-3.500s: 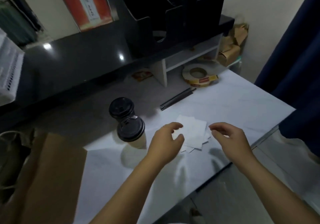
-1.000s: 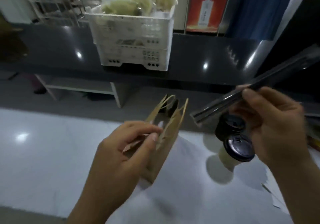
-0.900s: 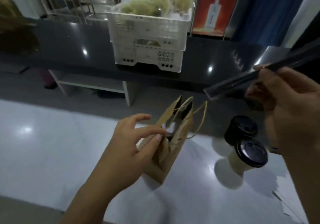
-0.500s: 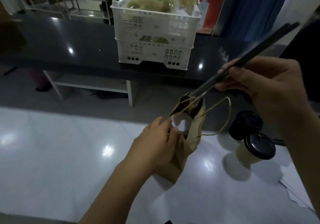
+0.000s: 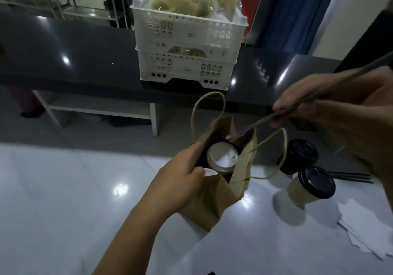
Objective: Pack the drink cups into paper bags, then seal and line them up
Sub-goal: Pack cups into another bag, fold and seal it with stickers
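On the table (image 5: 63, 189) the bag (image 5: 214, 200) stands with a cup (image 5: 222, 157) inside. The left hand (image 5: 178, 181) grips its rim, spreading the mouth. The right hand (image 5: 340, 113) pinches a straw (image 5: 297, 108), tip at the opening. Packing step, I judge: next, slide it in beside the cup, then seal.

Since 3.5 s ago, both hands have left the white paper napkins (image 5: 361, 221). The left hand (image 5: 180, 181) now grips the near-left rim of the brown paper bag (image 5: 212, 200). The bag was narrow-mouthed 1.0 s ago and now stands spread open on the white table (image 5: 63, 189), exposing a pale-lidded cup (image 5: 222, 157) inside. The right hand (image 5: 340, 121), formerly empty, pinches the long dark wrapped straws (image 5: 308, 102); their tip has descended from beside the bag to its far-right rim
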